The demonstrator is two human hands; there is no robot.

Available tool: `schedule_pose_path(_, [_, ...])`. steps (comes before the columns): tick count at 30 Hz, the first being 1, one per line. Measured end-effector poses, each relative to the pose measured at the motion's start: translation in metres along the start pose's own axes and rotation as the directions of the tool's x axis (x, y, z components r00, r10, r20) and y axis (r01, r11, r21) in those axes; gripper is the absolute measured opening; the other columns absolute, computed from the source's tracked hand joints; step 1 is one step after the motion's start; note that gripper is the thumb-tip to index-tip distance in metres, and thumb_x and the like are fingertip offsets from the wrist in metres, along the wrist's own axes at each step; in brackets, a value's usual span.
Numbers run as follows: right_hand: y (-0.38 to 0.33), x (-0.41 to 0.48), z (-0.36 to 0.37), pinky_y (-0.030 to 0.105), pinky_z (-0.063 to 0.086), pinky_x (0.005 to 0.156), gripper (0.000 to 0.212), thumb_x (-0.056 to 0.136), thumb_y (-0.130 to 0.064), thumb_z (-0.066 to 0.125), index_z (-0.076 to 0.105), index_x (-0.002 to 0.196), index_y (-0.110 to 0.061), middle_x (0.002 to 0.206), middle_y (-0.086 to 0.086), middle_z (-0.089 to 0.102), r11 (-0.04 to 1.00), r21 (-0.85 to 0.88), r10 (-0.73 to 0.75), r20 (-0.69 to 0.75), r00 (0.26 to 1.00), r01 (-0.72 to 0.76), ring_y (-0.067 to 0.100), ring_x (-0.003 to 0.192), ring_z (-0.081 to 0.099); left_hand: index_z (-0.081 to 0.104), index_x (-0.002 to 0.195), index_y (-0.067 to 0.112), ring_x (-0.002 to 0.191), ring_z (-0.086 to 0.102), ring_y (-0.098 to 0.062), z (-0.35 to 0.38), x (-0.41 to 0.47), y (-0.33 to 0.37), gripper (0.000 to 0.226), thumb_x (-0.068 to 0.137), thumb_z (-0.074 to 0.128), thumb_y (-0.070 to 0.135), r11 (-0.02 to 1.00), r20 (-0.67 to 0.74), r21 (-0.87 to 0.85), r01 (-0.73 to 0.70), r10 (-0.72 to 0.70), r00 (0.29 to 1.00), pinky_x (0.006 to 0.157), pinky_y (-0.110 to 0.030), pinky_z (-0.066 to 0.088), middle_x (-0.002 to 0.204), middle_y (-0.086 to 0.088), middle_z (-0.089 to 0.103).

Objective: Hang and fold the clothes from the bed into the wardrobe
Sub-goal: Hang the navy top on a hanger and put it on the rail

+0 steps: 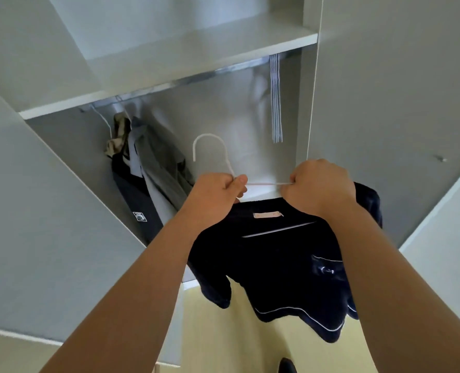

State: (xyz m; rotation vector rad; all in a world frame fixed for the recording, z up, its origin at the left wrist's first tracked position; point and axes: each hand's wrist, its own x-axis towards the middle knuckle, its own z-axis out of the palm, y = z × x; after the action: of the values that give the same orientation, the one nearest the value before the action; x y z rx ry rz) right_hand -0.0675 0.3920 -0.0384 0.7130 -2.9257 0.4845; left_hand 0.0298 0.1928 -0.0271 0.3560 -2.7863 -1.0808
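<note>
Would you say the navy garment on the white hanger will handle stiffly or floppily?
Probably floppy: the navy garment sags in folds below the white hanger. It may slide sideways, since more cloth seems bunched beside the right hand.

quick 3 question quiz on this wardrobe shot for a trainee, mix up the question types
1. True or false: the white hanger is already hooked on the rail.
2. Which grip holds the white hanger? A) the left only B) the right only C) both
3. On which side of the rail, as pictured, do the hung clothes sit?

Key
1. False: it is held below the rail, with the dark top beneath it.
2. C: the left hand and the right hand each pinch its wire.
3. The left; spare hangers hang at the right.
</note>
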Motion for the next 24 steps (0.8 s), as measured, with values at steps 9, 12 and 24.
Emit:
schedule_pose_path(9, [-0.014,0.088,0.013,0.021,0.030,0.049,0.024,0.078,-0.029,0.055,0.052,0.057,-0.016,0.057,-0.001,0.051,0.992,-0.051,0.116,0.033,0.993,-0.114,0.019,0.045,0.044,0.077,0.091,0.017,0.085,0.070,-0.005,-0.006,0.123,-0.035,0.044,0.105,0.046,0.044,0.998,0.036,0.038,-0.055,0.053,0.998,0.095,-0.028,0.051,0.080,0.017,0.071])
schedule_pose_path(12, [-0.030,0.114,0.028,0.022,0.030,0.050,0.030,0.085,-0.032,0.053,0.053,0.060,-0.016,0.061,0.000,0.054,0.990,-0.056,0.133,0.053,0.990,-0.130,0.020,0.049,0.049,0.077,0.093,0.018,0.091,0.069,-0.007,-0.012,0.160,-0.059,0.043,0.105,0.046,0.045,0.997,0.040,0.054,-0.047,0.045,0.998,0.094,-0.025,0.048,0.079,0.021,0.067])
schedule_pose_path(24, [-0.151,0.226,0.121,0.028,0.034,0.052,0.034,0.097,-0.028,0.050,0.046,0.066,-0.014,0.069,0.004,0.052,0.934,0.191,0.250,0.251,0.935,-0.301,0.021,0.061,0.051,0.076,0.110,0.015,0.108,0.064,-0.025,-0.065,0.316,-0.185,0.045,0.108,0.038,0.039,0.971,0.089,0.203,-0.127,0.111,0.990,0.086,-0.026,0.040,0.119,-0.007,0.072])
